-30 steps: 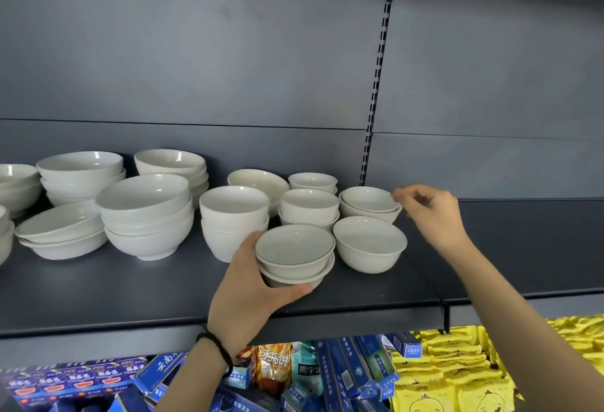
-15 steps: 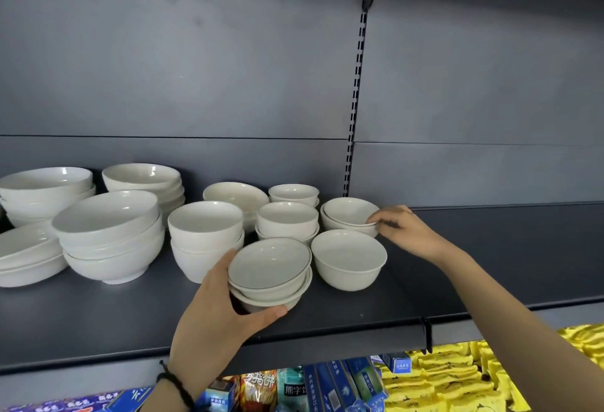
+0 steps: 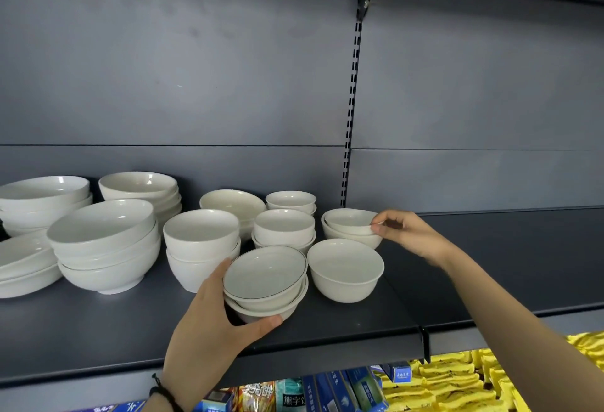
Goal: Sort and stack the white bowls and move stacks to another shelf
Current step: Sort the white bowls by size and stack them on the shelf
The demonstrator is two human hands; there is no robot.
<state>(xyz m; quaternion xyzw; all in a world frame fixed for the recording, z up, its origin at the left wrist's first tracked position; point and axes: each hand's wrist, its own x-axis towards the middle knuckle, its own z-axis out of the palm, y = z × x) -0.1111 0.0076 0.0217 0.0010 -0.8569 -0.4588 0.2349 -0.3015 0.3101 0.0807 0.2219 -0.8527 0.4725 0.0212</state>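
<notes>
Gripping a short stack (image 3: 265, 280) of white bowls, its top one dark-rimmed, the left hand (image 3: 212, 323) has its thumb curled under the front and its fingers up the left side. The stack tilts toward the camera at the front of a dark grey shelf (image 3: 98, 330). A black band (image 3: 160, 392) circles that wrist.

The right hand (image 3: 405, 235) pinches the rim of the top bowl (image 3: 349, 220) of a two-bowl stack (image 3: 353, 239) at the shelf's right end, near the back wall. A single white bowl (image 3: 345, 269) stands upright between the two stacks, just beside the tilted one.

More bowl stacks (image 3: 104, 248), larger toward the left, crowd the shelf. A neighbouring shelf section (image 3: 523, 264) extends to the right. Yellow packets (image 3: 457, 385) and blue boxes (image 3: 327, 392) sit below.
</notes>
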